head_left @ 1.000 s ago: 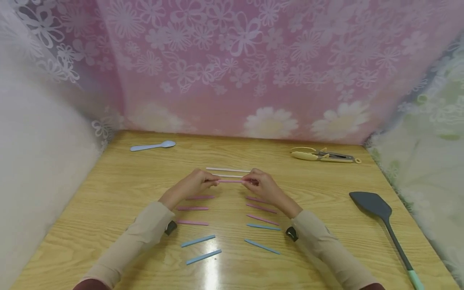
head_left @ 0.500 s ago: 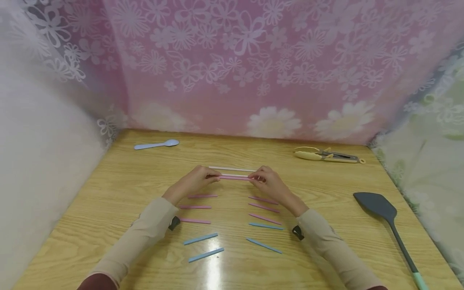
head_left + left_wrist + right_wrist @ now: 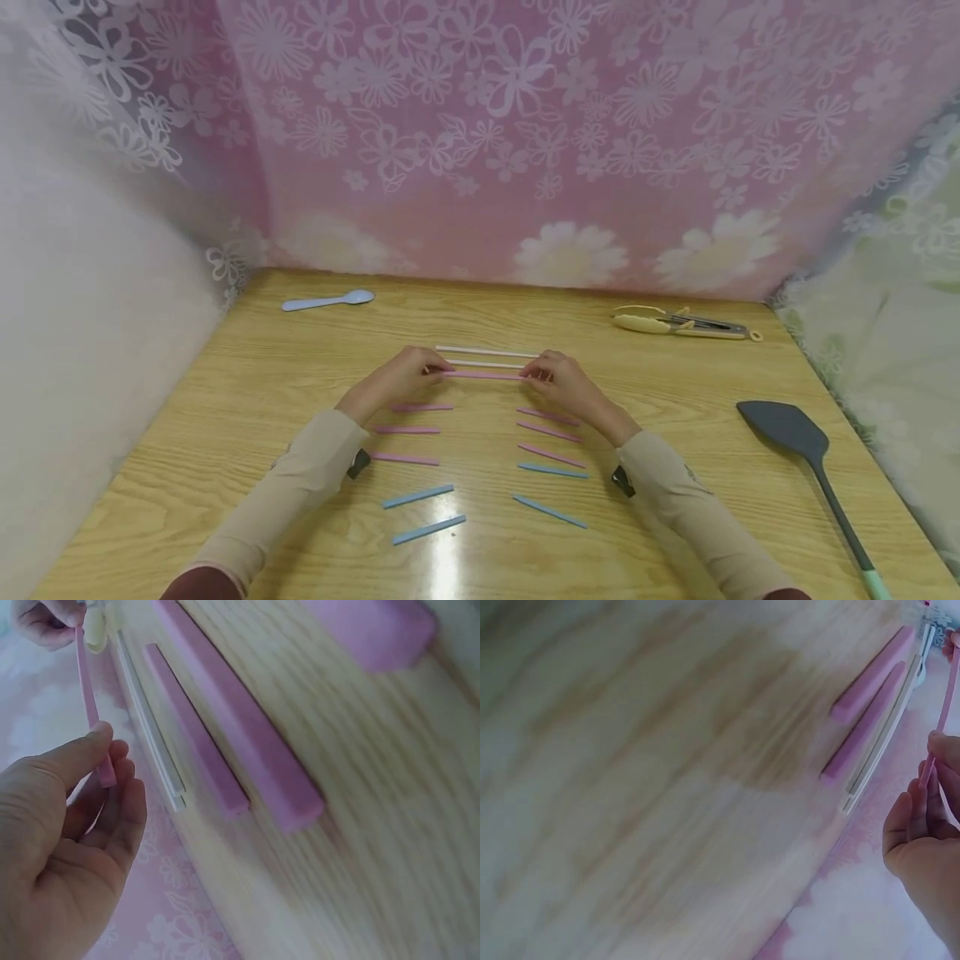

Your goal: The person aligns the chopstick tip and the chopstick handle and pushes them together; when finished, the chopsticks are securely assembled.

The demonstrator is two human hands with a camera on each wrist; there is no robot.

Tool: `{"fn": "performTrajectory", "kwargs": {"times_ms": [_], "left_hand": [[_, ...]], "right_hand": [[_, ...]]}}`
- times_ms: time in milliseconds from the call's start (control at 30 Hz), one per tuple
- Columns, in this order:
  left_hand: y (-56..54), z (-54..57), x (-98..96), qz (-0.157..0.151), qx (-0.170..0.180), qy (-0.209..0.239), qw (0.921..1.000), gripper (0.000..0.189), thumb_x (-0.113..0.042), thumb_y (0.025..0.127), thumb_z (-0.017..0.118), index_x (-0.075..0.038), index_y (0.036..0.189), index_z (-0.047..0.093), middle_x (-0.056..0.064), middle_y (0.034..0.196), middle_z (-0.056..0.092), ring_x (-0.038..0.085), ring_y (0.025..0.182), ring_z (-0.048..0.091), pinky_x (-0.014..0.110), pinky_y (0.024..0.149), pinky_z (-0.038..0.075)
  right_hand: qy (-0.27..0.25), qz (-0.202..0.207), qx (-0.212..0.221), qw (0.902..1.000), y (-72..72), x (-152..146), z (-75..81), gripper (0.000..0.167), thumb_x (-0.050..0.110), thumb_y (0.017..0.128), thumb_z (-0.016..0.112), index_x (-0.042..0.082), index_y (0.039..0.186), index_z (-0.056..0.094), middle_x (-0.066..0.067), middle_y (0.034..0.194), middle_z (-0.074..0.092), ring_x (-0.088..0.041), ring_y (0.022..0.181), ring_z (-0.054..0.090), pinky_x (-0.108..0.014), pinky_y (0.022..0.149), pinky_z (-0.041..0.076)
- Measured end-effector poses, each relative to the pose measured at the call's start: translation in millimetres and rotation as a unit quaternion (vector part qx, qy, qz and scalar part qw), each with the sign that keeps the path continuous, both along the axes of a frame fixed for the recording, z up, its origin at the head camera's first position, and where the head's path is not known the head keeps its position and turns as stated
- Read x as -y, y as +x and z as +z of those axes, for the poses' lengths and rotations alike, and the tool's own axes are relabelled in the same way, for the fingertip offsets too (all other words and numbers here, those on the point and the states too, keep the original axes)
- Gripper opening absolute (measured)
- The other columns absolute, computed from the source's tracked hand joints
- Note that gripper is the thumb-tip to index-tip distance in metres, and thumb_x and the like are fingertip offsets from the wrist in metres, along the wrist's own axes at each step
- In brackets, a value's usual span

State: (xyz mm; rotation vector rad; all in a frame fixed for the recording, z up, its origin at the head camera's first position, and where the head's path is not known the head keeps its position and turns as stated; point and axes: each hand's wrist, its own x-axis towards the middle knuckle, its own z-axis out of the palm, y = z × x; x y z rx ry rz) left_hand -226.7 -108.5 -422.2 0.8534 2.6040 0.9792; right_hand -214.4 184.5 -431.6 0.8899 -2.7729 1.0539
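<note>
A thin pink stick (image 3: 486, 375) is stretched level between both hands. My left hand (image 3: 401, 377) pinches its left end with thumb and fingers; in the left wrist view a short tip of the stick (image 3: 107, 774) pokes out past the thumb. At the other end, my right hand (image 3: 564, 385) pinches it the same way. Just beyond lie two long white sticks, the farther white stick (image 3: 487, 351) and the nearer white stick (image 3: 486, 363). Closer to me are shorter pink sticks in two columns, such as a left pink stick (image 3: 408, 430) and a right pink stick (image 3: 550, 431).
Blue sticks continue both columns nearer me: a left blue stick (image 3: 429, 530) and a right blue stick (image 3: 550, 511) among them. At the back are a pale blue spoon (image 3: 322, 302) and yellow tongs (image 3: 686, 323). A dark spatula (image 3: 787, 429) lies right. Flowered cloth (image 3: 465, 233) hangs behind the table.
The hands have spread apart, so a longer stretch of the pink stick shows between them. The stick rose towards the nearer white stick, then came back slightly nearer. The view has shifted a little.
</note>
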Motion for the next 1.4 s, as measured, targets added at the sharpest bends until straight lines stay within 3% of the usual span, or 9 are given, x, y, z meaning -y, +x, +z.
{"fn": "performTrajectory", "kwargs": {"times_ms": [200,567,1033,1400], "left_hand": [[-1.4,-3.9,-2.6,0.006,0.015,-0.011,0.9998,0.021,-0.006,0.094,0.059,-0.001,0.112,0.068,0.009,0.107,0.065,0.023,0.101,0.06,0.032,0.089,0.052],[-2.3,-10.3,-7.8,0.018,0.046,-0.024,0.9985,0.022,-0.004,0.094,0.057,0.0,0.114,0.066,0.013,0.114,0.065,0.025,0.106,0.06,0.034,0.091,0.051],[-5.6,-12.1,-6.7,0.014,0.023,-0.037,0.999,0.021,-0.004,0.094,0.058,-0.001,0.113,0.067,0.009,0.107,0.065,0.021,0.098,0.061,0.031,0.086,0.052],[-9.0,-14.7,-4.3,0.017,0.006,-0.047,0.9987,0.021,-0.005,0.094,0.059,0.0,0.112,0.067,0.009,0.103,0.064,0.021,0.098,0.06,0.032,0.087,0.052]], "right_hand": [[0.026,-0.002,0.034,0.9991,-4.3,0,-5.1,0.009,0.007,0.089,0.066,0.001,0.095,0.07,-0.003,0.083,0.06,-0.014,0.075,0.053,-0.025,0.067,0.048],[0.062,-0.006,0.063,0.9961,-8.8,0,-13.8,0.01,0.008,0.09,0.064,0.002,0.095,0.07,-0.004,0.085,0.06,-0.013,0.076,0.052,-0.025,0.068,0.047],[0.071,-0.008,0.081,0.9942,-9.4,2,-9.9,0.009,0.006,0.091,0.063,0.001,0.095,0.069,-0.006,0.089,0.063,-0.015,0.08,0.056,-0.03,0.072,0.05],[0.071,-0.008,0.068,0.9951,-10.0,2,-6.8,0.01,0.007,0.09,0.064,0.0,0.095,0.069,-0.007,0.088,0.064,-0.016,0.08,0.057,-0.031,0.072,0.05]]}}
